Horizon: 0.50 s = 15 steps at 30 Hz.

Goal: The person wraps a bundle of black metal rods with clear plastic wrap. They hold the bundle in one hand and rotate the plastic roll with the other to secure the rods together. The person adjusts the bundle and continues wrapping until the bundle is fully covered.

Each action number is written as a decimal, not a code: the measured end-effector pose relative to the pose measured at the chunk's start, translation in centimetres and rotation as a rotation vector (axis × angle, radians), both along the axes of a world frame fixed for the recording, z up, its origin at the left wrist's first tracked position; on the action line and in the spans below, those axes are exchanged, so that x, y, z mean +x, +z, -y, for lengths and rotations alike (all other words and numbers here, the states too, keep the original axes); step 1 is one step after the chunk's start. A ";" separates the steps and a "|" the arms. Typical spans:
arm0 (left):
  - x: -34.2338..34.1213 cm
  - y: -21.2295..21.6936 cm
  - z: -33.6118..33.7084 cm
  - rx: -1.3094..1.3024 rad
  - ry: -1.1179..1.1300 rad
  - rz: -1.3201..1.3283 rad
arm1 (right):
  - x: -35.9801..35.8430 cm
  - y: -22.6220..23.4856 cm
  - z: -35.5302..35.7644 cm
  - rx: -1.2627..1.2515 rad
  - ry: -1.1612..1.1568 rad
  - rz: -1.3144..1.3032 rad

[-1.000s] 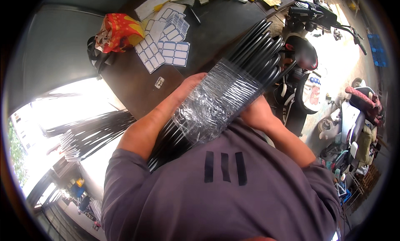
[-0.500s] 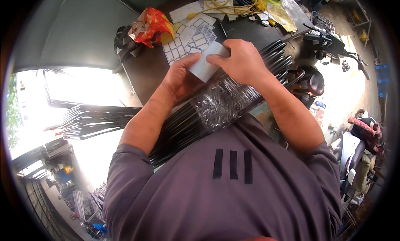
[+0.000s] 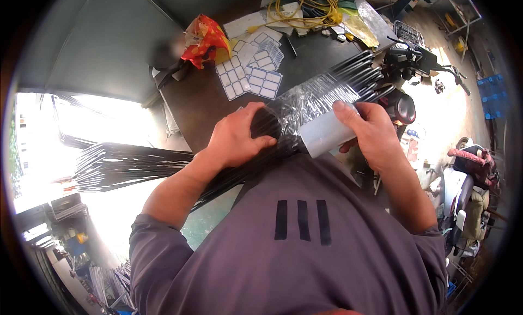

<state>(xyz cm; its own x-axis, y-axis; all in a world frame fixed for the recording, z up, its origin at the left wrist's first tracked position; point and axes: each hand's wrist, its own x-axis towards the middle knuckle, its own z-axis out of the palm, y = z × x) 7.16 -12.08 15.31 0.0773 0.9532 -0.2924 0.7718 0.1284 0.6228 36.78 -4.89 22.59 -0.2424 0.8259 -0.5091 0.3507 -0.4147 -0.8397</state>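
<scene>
A long bundle of thin black rods runs slantwise in front of me, its right part wound in clear stretch film. Around the bundle, left of the film, my left hand is closed with thumb and fingers on either side. My right hand grips a pale roll of stretch film by its right end, thumb on top. That roll lies against the near side of the bundle, close to my shirt. Some of the right fingers are hidden behind the roll.
On the dark table lie label sheets, a red and yellow bag and a coiled yellow cable. A bicycle-like vehicle with handlebars stands at the right. Further rods stick out leftward.
The roll has moved from the bundle's far side to its near side, now in my right hand alone. My left hand has let go of it and taken hold of the rods.
</scene>
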 end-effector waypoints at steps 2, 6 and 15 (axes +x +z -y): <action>0.0 -0.3 -0.7 0.048 -0.006 0.023 | 0.3 -0.5 1.6 -0.097 0.025 0.026; -0.1 -0.2 -3.1 0.029 -0.018 0.081 | 1.8 -4.7 2.7 -0.186 0.101 0.146; -2.7 -5.1 -4.2 -0.714 0.195 1.012 | 0.9 -19.4 1.8 0.336 0.337 0.107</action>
